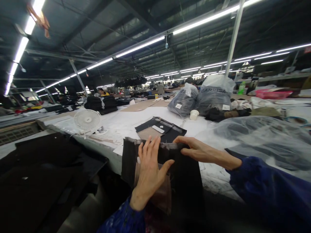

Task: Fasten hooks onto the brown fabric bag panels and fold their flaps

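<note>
A black fabric panel hangs over the near edge of the white worktable, with a brownish pocket-like piece on its face. My left hand lies flat on the panel, fingers stretched toward its top edge and thumb spread. At the right of that frayed top edge, my right hand pinches the cloth between thumb and fingers. Just beyond lies another black fabric piece with a tan patch and a small white strip on it.
A white fan stands at the table's left edge. Dark cloth pieces are piled at lower left. Filled plastic bags, a white cup and clear plastic sheeting occupy the right side. Stacked black fabric sits farther back.
</note>
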Motion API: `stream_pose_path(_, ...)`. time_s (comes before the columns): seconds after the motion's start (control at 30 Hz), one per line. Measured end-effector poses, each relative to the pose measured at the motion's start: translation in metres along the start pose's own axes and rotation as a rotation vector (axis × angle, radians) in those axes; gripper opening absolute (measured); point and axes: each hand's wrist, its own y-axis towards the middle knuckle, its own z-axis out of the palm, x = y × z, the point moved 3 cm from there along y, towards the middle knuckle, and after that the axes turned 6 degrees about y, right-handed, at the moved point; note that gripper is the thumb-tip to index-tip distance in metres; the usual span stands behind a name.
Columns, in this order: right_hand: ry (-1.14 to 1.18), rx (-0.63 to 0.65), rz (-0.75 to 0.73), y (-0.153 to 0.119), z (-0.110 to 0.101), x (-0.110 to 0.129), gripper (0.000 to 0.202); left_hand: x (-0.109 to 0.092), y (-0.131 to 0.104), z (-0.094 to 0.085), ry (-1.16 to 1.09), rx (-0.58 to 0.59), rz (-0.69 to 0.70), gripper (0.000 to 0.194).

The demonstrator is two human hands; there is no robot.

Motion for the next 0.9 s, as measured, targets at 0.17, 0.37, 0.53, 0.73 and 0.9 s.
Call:
stream_pose_path(0.17,-0.033,0.043,-0.062,-0.011,0.008,0.009,0.033,0.0,-0.002,0.011,-0.206,0.152,-0.305,0.033)
stream_pose_path(0.37,0.083,0.014,-0.05,-0.008,0.004,0.003,0.032,-0.009,-0.018,0.002,-0.345,0.202,-0.286,0.021)
stream_pose_path(0.53,0.141,0.037,-0.042,-0.009,0.005,0.006,0.033,-0.017,-0.02,-0.001,-0.49,0.194,-0.291,0.011)
stream_pose_path(0.73,0.007,-0.059,-0.1,-0.012,0.007,0.017,0.035,-0.019,-0.032,-0.006,-0.308,0.024,-0.372,0.013)
stream_pose_path(0.9,-0.17,-0.077,-0.181,-0.021,0.017,0.028,0.038,-0.018,-0.036,-0.023,-0.158,-0.035,-0.407,0.006)
